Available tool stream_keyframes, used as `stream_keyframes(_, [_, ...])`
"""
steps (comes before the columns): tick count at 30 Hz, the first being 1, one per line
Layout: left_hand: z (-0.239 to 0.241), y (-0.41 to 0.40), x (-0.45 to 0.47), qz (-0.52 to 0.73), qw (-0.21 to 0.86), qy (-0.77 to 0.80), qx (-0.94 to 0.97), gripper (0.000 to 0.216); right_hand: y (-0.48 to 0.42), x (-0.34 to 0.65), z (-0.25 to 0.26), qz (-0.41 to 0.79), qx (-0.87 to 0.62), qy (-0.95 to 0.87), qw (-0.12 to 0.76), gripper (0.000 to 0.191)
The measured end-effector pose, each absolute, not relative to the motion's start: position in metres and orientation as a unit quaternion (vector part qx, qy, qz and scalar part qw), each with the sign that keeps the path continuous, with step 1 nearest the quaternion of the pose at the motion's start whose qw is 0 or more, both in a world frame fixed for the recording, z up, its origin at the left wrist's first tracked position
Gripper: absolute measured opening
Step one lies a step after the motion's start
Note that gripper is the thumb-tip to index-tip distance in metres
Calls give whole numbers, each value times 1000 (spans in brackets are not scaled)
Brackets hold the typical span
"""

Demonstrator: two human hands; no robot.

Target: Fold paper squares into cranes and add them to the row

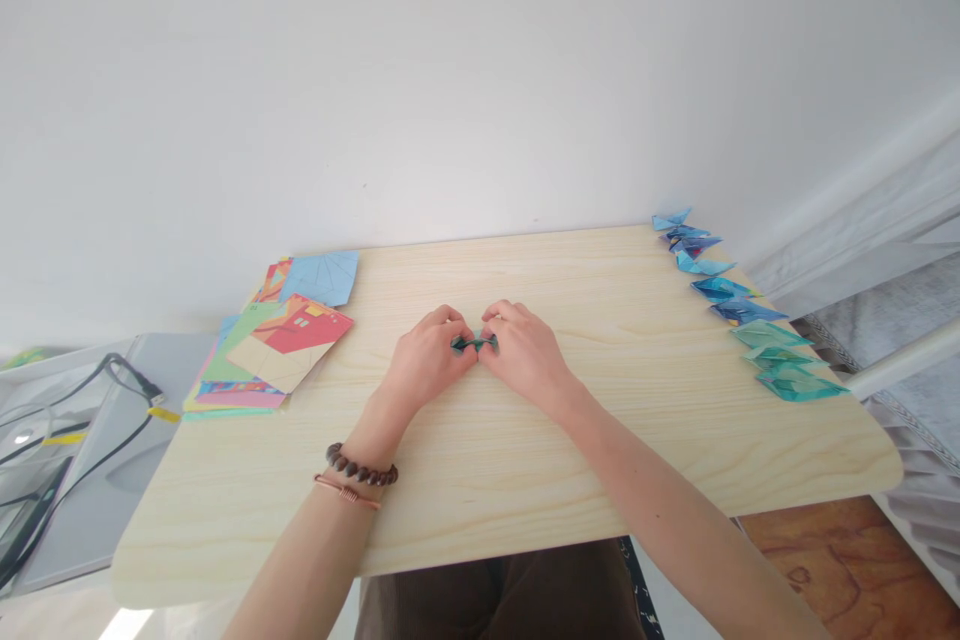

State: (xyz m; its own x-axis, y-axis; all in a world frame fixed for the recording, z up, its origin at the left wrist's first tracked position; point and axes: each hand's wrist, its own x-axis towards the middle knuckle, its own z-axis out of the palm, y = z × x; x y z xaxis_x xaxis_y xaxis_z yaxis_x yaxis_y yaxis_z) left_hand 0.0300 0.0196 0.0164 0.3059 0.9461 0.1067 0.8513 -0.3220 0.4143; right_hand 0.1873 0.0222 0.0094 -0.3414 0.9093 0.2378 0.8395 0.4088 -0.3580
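My left hand (427, 360) and my right hand (525, 352) meet at the middle of a light wooden table (480, 480). Both are curled with fingers pinched on one small folded piece of teal paper (474, 343), which lies low on the tabletop between them. Most of the paper is hidden by my fingers. My left wrist carries a dark bead bracelet and a thin copper one.
A stack of coloured patterned paper sheets (277, 340) lies at the table's left. Several folded blue and teal paper shapes (742, 310) line the right edge. A grey device with cables (82, 440) sits to the left, beside the table. A white wall stands behind.
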Motion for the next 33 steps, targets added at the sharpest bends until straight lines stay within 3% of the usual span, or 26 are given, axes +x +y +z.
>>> stream_keyframes(23, [18,19,26,198,188,527,805,12,24,194,6,129,-515,-814,237,10])
stream_keyframes(27, [18,24,8,221,286,457,813,33,26,204,9,193,-484,-808,274,13])
stream_keyframes(31, [12,31,-4,260,332,466,778,17,32,216,10,284,-439,-798,300,15])
stream_keyframes(33, [10,33,-6,273,329,461,778,15,36,224,9,344,-414,-788,299,27])
